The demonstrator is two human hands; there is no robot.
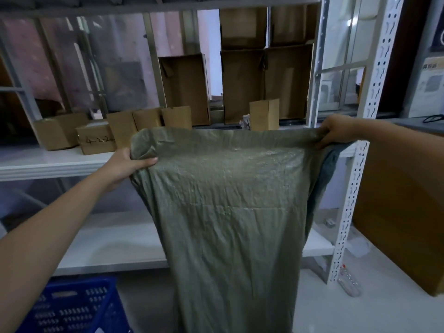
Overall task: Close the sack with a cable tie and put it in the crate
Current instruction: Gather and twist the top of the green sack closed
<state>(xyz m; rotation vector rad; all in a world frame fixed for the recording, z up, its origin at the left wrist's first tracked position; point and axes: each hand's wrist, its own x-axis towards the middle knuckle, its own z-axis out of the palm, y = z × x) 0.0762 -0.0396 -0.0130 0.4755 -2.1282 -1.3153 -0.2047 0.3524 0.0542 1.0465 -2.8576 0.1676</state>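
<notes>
Sack held up by both hands, stretched wide in front of the shelves.

The green sack (225, 212) hangs in the air, its top edge pulled taut from side to side; the left hand (127, 164) grips the top left corner with thumb curled over the fabric, and the right hand (336, 132) pinches the top right corner. Its mouth is not tied. Down at bottom left sits the blue crate (79, 306), apart from the sack. Behind, cardboard boxes (96, 135) line the white shelf (48, 162), and a plastic bottle (349, 282) lies on the floor by the shelf post.
</notes>
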